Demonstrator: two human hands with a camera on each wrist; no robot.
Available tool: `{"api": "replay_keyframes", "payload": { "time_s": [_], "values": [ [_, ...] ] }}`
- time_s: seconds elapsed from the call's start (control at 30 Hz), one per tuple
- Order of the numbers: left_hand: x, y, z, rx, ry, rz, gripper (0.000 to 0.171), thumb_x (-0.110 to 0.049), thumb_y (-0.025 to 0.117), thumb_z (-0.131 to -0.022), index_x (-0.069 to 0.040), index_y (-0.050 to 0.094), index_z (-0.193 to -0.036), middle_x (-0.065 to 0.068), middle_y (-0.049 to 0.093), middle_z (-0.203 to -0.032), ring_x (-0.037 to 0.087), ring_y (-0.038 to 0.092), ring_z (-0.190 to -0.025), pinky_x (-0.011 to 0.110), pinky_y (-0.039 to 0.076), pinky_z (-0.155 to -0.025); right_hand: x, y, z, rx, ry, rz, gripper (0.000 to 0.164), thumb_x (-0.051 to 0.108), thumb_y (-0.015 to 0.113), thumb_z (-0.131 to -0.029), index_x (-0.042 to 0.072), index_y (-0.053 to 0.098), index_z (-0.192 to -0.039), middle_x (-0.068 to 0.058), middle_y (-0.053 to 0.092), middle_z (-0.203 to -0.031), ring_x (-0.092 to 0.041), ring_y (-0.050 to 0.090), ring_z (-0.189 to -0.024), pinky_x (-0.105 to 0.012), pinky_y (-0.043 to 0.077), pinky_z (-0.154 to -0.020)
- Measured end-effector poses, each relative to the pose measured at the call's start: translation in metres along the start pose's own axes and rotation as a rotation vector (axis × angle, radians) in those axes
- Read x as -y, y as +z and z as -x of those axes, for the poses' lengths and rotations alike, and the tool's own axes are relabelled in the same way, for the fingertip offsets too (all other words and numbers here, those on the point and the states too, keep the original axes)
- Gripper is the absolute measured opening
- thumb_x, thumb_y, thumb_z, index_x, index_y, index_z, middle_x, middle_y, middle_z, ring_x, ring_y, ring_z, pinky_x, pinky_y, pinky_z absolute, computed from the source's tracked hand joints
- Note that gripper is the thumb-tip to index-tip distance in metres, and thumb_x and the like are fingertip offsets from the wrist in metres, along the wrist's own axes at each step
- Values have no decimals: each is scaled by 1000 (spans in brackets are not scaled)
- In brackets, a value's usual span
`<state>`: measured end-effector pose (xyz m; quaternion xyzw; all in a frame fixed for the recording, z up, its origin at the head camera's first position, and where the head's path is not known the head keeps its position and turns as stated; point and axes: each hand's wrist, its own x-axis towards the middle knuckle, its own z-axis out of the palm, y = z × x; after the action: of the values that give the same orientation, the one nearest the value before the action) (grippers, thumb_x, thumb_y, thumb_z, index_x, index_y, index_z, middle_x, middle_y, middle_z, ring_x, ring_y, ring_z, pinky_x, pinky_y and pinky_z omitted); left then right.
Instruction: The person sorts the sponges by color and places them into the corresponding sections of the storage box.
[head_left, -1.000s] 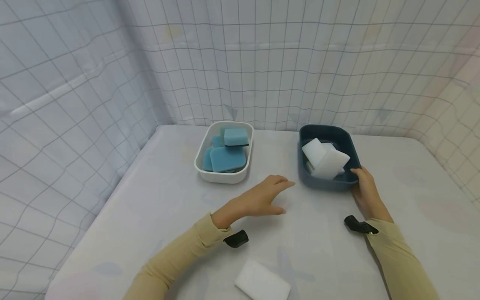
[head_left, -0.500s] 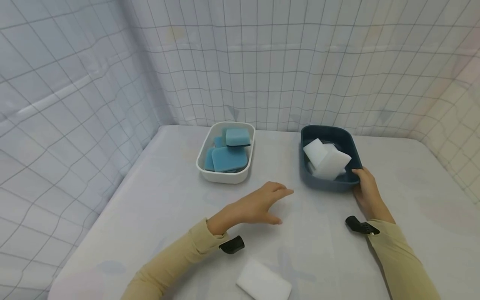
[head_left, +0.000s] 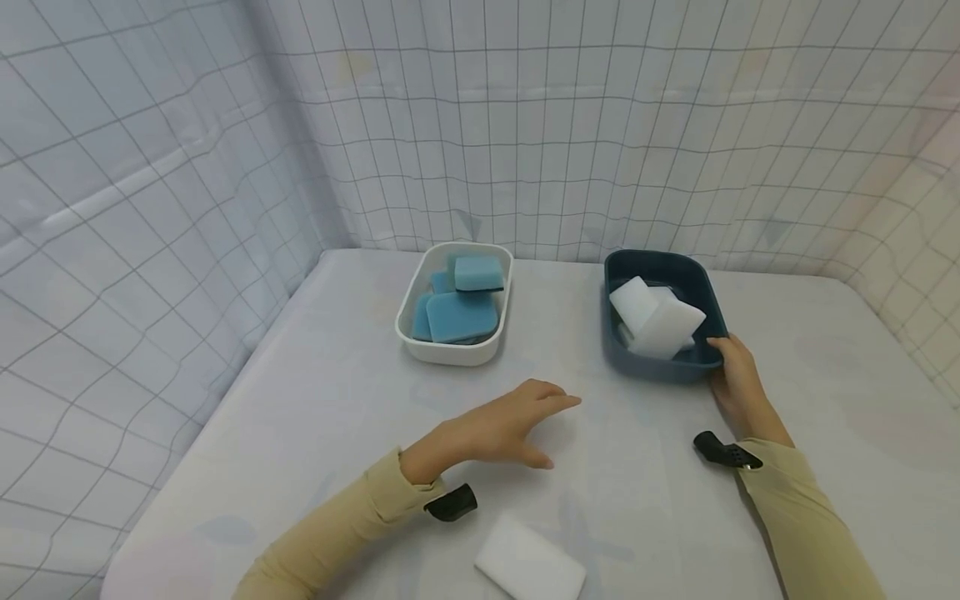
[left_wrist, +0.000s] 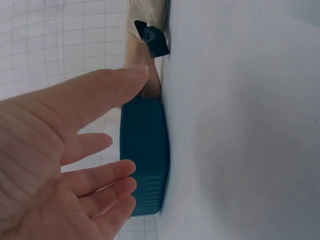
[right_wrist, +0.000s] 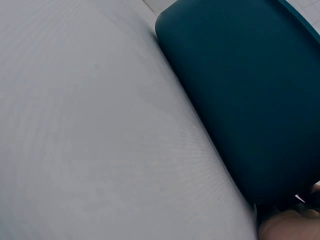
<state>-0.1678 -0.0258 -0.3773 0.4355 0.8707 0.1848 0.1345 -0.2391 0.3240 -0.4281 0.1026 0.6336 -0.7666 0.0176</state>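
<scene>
My right hand (head_left: pixel 741 385) grips the near right corner of a dark teal-blue plastic bin (head_left: pixel 652 367), its thumb over the rim and its other fingers mostly hidden behind the wall. Several white sponge blocks (head_left: pixel 660 321) lie piled inside. My left hand (head_left: pixel 491 427) hovers over the table, empty, with fingers spread and relaxed. Below it, near the front, a white rectangular sponge (head_left: pixel 531 560) lies flat. In the left wrist view, the fingers (left_wrist: pixel 107 177) overlap the bin (left_wrist: pixel 144 150), which stands farther off. Only part of the right hand (right_wrist: pixel 290 225) shows in the right wrist view.
At the back left stands a white bin (head_left: pixel 450 354) holding several blue sponges (head_left: pixel 461 317) with dark undersides. A white cloth covers the table (head_left: pixel 300 417). Checked white curtains (head_left: pixel 525 133) hang behind and along both sides.
My left hand has drawn back toward the front left, away from the teal-blue bin, still empty. The right hand keeps its grip on the bin, which stays in place.
</scene>
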Motion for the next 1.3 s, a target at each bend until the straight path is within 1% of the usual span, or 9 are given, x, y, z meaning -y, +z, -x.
{"api": "replay_keyframes", "payload": {
  "time_s": [0.17, 0.4, 0.63, 0.8, 1.03, 1.17, 1.3],
  "values": [
    [-2, 1, 9, 43, 9, 8, 78, -29, 73, -81, -20, 32, -146, 1, 39, -143, 13, 36, -132, 24, 38, -109, 1, -1, 0, -7, 2, -6, 64, 24, 33, -100, 10, -1, -152, 0, -10, -159, -16, -8, -147, -31, -3, -122],
    [-6, 3, 22, 100, 44, 25, 75, -29, 73, -82, -18, 34, -145, 1, 39, -142, 13, 35, -133, 23, 36, -110, 2, -2, -2, -3, -12, -8, 65, 25, 34, -100, 8, -2, -152, -2, -11, -159, -17, -9, -147, -32, -3, -122],
    [-8, 7, 28, 120, 60, 26, 73, -27, 73, -82, -16, 36, -144, 1, 40, -142, 12, 36, -132, 22, 35, -111, 1, -2, -2, 5, -5, -28, 65, 23, 34, -100, 8, -3, -151, -1, -11, -159, -16, -8, -147, -30, -3, -122],
    [-8, 11, 35, 141, 63, 45, 73, -28, 72, -82, -17, 35, -144, 2, 39, -142, 13, 36, -132, 23, 37, -109, 0, -1, -2, 0, -6, -30, 65, 23, 33, -100, 8, -3, -151, -1, -10, -159, -15, -7, -147, -29, -2, -122],
    [-11, 15, 46, 165, 107, 75, 72, -29, 71, -83, -17, 35, -144, 1, 40, -141, 13, 37, -131, 23, 38, -109, -2, 0, -2, 7, -10, -30, 65, 24, 33, -100, 9, -2, -152, 0, -11, -159, -15, -9, -147, -30, -3, -122],
    [-14, 16, 51, 204, 89, 105, 71, -28, 71, -83, -18, 36, -144, -1, 40, -142, 11, 36, -132, 21, 37, -108, -2, 0, -2, -1, -6, -18, 64, 24, 33, -100, 9, -1, -152, -2, -10, -159, -16, -7, -147, -31, -2, -122],
    [-16, 19, 56, 235, 96, 104, 71, -28, 72, -83, -18, 37, -144, -1, 41, -141, 10, 37, -131, 19, 37, -107, -2, 0, -1, -4, -7, -17, 65, 24, 33, -100, 8, -1, -152, -3, -10, -159, -17, -7, -147, -31, -2, -122]
  ]
}}
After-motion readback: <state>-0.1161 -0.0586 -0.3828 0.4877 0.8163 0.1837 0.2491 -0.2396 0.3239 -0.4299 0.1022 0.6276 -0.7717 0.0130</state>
